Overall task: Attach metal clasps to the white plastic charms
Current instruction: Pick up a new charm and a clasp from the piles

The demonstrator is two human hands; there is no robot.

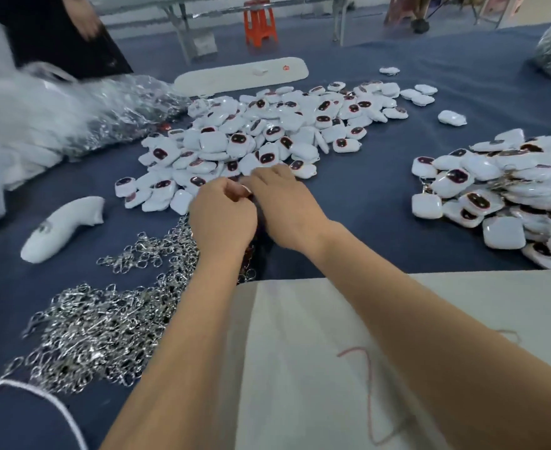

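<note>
A big heap of white plastic charms [267, 131] with dark red-rimmed faces lies on the blue cloth in front of me. Loose silver metal clasps [105, 323] are piled at my near left. My left hand [223, 219] and my right hand [283, 203] meet at the heap's near edge. Both have curled fingers and pinch one small white charm [245, 190] between them. Only a sliver of that charm shows, and any clasp on it is hidden by the hands.
A second heap of charms [501, 193] lies at the right. A white moulded piece [59, 228] and a clear plastic bag [82, 115] are at the left. A pale board [300, 352] lies under my forearms, and another person's hand [85, 21] is at the far left.
</note>
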